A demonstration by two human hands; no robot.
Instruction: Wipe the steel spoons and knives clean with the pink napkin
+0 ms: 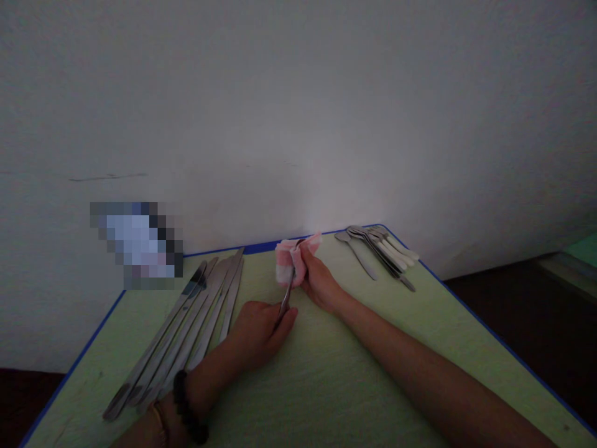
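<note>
My left hand [263, 330] is closed around the handle of a metal spoon [288, 292], which points away from me. The spoon's head is mostly covered by a pink and white cloth [284, 264], with a dark curved edge showing at the top. My right hand [319, 280] pinches that cloth around the head from the right side. Left of my left hand, several long table knives [186, 330] lie side by side, partly behind my wrist. Several spoons [373, 249] lie stacked at the far right, with forks [394, 246] beside them and a single spoon [357, 254] apart on their left.
The table [326, 386] has a light green top with a blue edge and stands against a pale wall [298, 124]. A blurred-out phone-like object [140, 242] leans at the back left corner. Dark floor [522, 311] shows to the right.
</note>
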